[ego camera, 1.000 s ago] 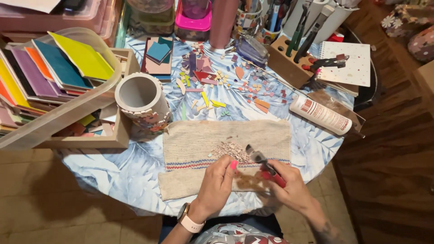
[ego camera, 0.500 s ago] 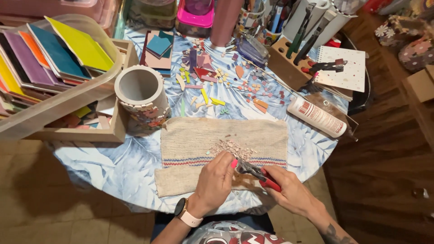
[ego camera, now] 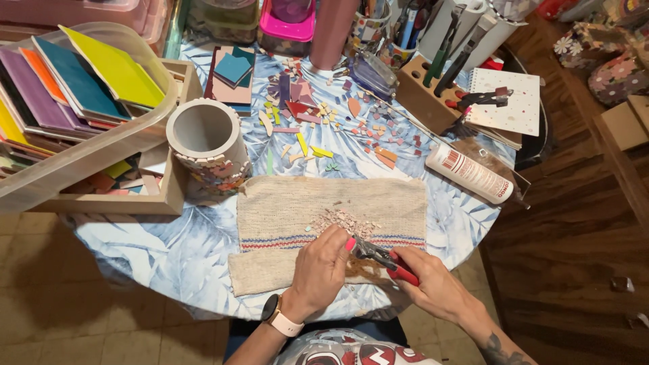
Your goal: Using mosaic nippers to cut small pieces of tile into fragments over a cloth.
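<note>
My right hand (ego camera: 433,287) grips red-handled tile nippers (ego camera: 384,257) whose jaws point left toward my left hand (ego camera: 323,269). That hand's fingers are pinched at the jaws, apparently on a small tile piece too small to make out. Both hands hover over a beige woven cloth (ego camera: 291,209) with red and blue stripes. A heap of small pinkish tile chips (ego camera: 345,221) lies on the cloth just above my left fingers.
A round table with a blue leaf-print cover (ego camera: 135,243) holds a grey pot partly covered in mosaic (ego camera: 206,145), scattered coloured tile pieces (ego camera: 318,118), a white glue bottle (ego camera: 468,173), a spiral notepad (ego camera: 507,101), and a clear bin of coloured tiles (ego camera: 74,94).
Both hands and the nippers have shifted slightly left and up the cloth toward the chip heap. The view has tilted a little.
</note>
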